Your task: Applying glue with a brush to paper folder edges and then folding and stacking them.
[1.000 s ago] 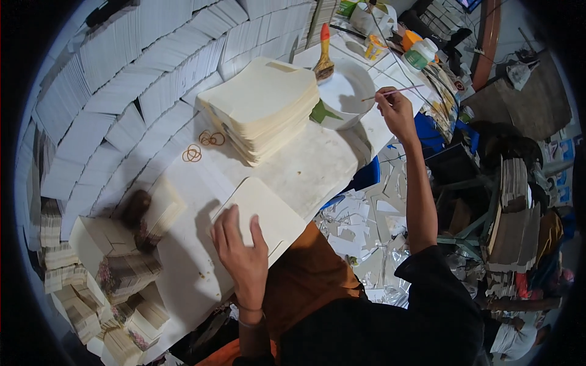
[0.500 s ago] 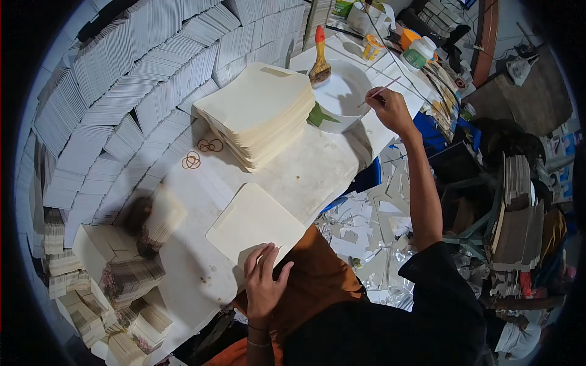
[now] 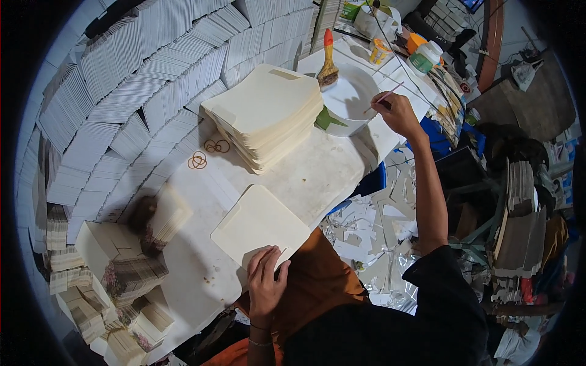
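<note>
A cream sheet of card (image 3: pixel 262 219) with rounded corners lies flat on the white table in front of me. My left hand (image 3: pixel 267 283) rests on its near edge, fingers stretched over it and thumb apart. Pinched in my right hand (image 3: pixel 397 114) is a thin pinkish stick (image 3: pixel 386 96), its lower tip over the rim of a round white tub (image 3: pixel 351 126). Pale white stuff shows inside the tub. A wide paintbrush (image 3: pixel 328 58) with a red-tipped handle leans at the tub's left side. Beside the tub stands a thick stack of cream cards (image 3: pixel 268 104).
Rubber bands (image 3: pixel 197 160) lie left of the stack. Tall rows of white paper bundles (image 3: pixel 152 79) wall the far left. Flower-printed bundles (image 3: pixel 131 277) stand at the near left. A white jar (image 3: pixel 426 57) is at the back right; paper scraps (image 3: pixel 360 229) cover the floor.
My right hand has shifted slightly, and the thin stick's tip stays by the tub rim. My left hand remains on the card. The whole view has moved a little.
</note>
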`<action>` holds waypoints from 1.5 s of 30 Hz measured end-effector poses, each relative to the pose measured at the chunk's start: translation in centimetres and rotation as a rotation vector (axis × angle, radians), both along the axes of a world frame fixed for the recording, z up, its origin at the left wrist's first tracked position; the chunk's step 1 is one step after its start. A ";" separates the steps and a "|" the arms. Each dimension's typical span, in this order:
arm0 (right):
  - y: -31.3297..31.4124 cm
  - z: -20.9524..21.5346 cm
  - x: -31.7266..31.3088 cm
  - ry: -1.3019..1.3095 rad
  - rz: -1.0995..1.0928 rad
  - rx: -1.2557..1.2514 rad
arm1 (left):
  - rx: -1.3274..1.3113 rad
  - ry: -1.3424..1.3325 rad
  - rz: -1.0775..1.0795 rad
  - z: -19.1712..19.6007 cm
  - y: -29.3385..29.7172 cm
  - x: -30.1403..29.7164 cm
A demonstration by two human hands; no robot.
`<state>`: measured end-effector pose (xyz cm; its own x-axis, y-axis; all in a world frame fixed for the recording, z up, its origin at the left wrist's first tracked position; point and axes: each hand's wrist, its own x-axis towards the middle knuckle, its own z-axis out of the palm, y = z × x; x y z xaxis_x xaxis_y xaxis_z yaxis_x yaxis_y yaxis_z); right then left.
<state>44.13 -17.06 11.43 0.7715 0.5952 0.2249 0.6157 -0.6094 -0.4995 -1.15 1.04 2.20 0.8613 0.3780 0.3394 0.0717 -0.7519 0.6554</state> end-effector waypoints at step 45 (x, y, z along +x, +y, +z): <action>1.1 -7.0 -32.3 0.219 0.414 0.320 | 0.000 -0.113 0.032 -1.7 -0.4 0.3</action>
<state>11.86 -16.00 4.41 0.5375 0.7864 0.3045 0.6320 -0.1367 -0.7628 -0.87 0.61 0.54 0.8050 0.4043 0.4342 0.0208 -0.7507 0.6604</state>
